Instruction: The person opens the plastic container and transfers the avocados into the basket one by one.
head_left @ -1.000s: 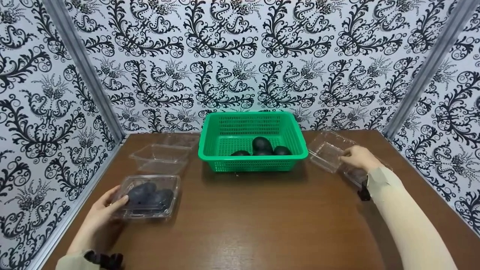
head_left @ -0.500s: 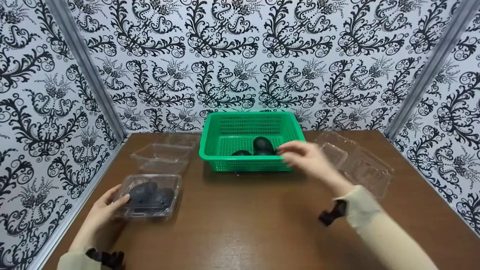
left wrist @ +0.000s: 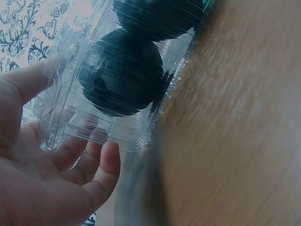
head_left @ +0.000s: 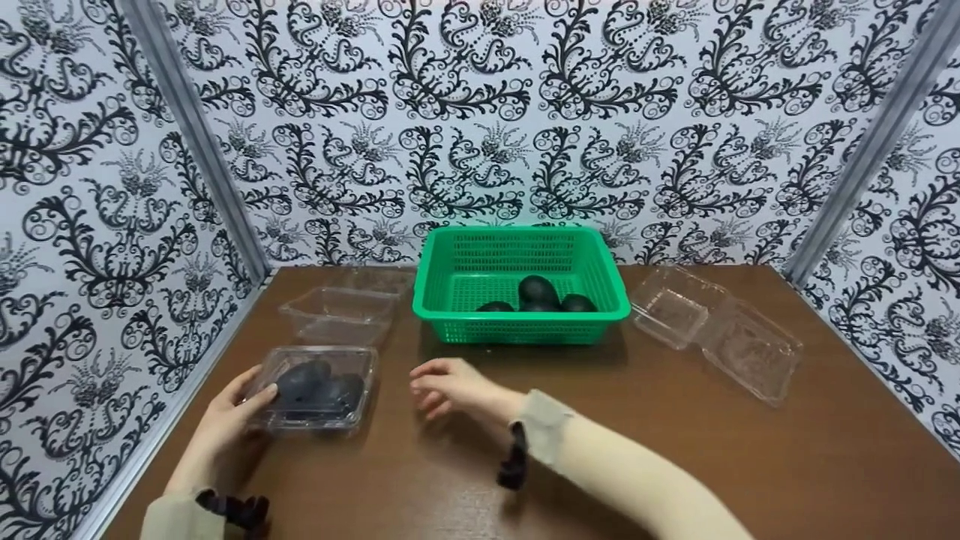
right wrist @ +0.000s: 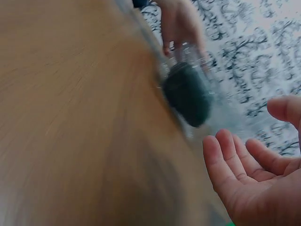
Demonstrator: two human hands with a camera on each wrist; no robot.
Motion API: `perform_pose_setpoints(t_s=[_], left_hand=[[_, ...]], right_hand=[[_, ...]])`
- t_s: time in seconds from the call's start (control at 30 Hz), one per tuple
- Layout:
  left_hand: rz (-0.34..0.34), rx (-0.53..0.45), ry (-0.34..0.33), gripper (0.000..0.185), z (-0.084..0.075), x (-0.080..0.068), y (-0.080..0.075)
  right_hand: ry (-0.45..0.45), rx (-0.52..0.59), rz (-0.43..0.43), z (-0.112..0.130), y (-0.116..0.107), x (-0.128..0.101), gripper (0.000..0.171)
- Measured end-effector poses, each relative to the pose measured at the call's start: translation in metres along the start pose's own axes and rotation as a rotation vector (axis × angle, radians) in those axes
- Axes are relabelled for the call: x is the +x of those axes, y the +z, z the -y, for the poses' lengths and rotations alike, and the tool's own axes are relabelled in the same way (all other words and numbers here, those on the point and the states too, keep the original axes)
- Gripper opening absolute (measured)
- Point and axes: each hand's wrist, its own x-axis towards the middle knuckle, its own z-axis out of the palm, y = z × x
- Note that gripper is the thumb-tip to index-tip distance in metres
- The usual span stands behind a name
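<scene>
My left hand [head_left: 225, 424] grips the left side of a clear plastic clamshell box [head_left: 322, 350], thumb on top and fingers underneath. Dark avocados [head_left: 304, 381] show through its closed lid. In the left wrist view, fingers [left wrist: 109, 162] curl up under the box's clear end. To the right of that box, my right hand [head_left: 457, 390] hovers over the table with nothing in it. Its fingers are loosely bent and spread from the thumb in the right wrist view, with the box [right wrist: 186, 52] just beyond the fingertips.
A green basket [head_left: 521, 316] with several avocados [head_left: 537, 289] stands at the back middle. An open clamshell [head_left: 754, 349] lies at the right, and another open clear container [head_left: 341, 302] sits behind the held box. Patterned walls enclose the brown table [head_left: 637, 405].
My right hand has left the open clamshell on the right, passed the basket's front and swept left toward the held box. My left hand keeps its grip on the box.
</scene>
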Motion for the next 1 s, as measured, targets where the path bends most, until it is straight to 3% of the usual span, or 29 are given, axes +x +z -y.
perform_pose_setpoints(t_s=[0.17,0.33,0.6,1.0], left_hand=[[-0.010,-0.030,-0.002,0.062,0.002,-0.002,0.004],[-0.017,-0.043,-0.005,0.062,0.002,-0.002,0.004],[-0.039,-0.064,0.003,0.061,0.003,-0.001,0.006],[-0.042,-0.145,0.032,0.059,0.001,-0.003,0.008]], right_hand=[[0.112,0.217,-0.001,-0.018,0.022,0.023,0.028],[0.156,0.323,0.022,-0.025,0.037,0.036,0.021],[0.172,0.261,0.060,-0.026,0.051,0.043,0.019],[0.130,0.163,-0.008,-0.017,0.057,0.043,0.009]])
